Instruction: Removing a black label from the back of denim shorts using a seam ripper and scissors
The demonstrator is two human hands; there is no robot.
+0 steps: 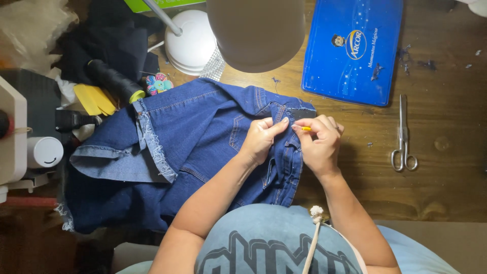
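Observation:
Dark blue jeans point(193, 137) with frayed cut edges lie spread across the wooden table point(446, 182). My left hand point(259, 139) pinches the denim near the waistband and pocket. Right beside it, my right hand point(320, 142) is closed around a small yellow-tipped tool point(306, 129) held against the same spot of fabric. The two hands nearly touch at the fingertips.
Metal scissors point(404, 137) lie to the right. A blue tin lid point(352, 48) sits at the back right. A white lamp base point(193, 43) and its shade point(256, 33) stand at the back. A black thread spool point(114, 81), yellow pieces and a white sewing machine point(12, 137) crowd the left.

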